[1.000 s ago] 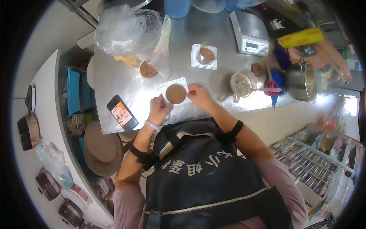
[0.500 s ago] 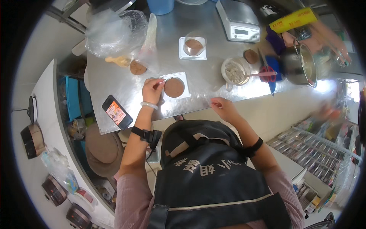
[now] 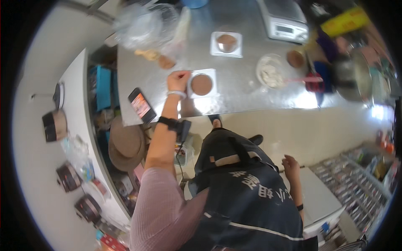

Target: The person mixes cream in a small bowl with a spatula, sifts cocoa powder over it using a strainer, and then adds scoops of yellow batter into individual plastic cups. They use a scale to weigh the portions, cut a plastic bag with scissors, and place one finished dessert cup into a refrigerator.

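Note:
My left hand (image 3: 179,80) is closed, its fingertips pinched at the upper left edge of a white square board (image 3: 212,93). On that board lies a flat brown disc (image 3: 201,85). My right hand (image 3: 290,164) hangs off the table at my right side, fingers somewhat apart, with nothing visible in it. Farther back, a second white board (image 3: 215,50) carries another brown disc (image 3: 226,42). Left of my left hand are a smaller brown disc (image 3: 166,62), a wooden-looking tool (image 3: 147,54) and a translucent cone-shaped bag (image 3: 181,35).
A phone (image 3: 142,105) lies near the steel table's left front corner. To the right stand a container of white mixture (image 3: 271,72) with a pink-handled tool, red-handled scissors (image 3: 315,85), a metal pot (image 3: 354,77) and a digital scale (image 3: 285,30). Crumpled plastic (image 3: 140,27) sits back left.
My right hand has moved from the table's front edge down to my right side. My left hand stays at the board. The whole view has shifted and turned.

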Tool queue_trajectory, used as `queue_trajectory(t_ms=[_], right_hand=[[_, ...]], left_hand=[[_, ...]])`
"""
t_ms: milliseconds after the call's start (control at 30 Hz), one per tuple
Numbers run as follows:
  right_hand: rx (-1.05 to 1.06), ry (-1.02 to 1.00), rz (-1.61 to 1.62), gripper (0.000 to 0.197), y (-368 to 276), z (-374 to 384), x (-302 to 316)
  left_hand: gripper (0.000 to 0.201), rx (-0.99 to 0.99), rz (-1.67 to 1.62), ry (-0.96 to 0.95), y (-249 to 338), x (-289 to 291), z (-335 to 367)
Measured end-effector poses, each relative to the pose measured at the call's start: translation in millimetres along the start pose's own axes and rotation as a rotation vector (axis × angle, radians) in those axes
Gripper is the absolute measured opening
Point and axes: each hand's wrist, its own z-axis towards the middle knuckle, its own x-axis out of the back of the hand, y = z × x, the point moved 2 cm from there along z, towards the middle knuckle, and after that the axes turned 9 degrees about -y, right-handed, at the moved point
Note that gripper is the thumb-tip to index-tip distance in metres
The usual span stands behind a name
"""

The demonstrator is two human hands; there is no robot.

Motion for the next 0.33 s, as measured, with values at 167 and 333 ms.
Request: queue_trajectory(t_ms=[167,333], right_hand=[[-0.075,-0.041,-0.015,0.029,-10.3,-2.7,-7.6],[0.041,-0.043,-0.175,0.031,-19.0,13.1,-16.0]], left_hand=[[0.022,-0.029,0.210,0.076,16.0,-2.2,-11.8],[0.019,0.005,-0.057,0.139,-0.3,17.0,-20.1]])
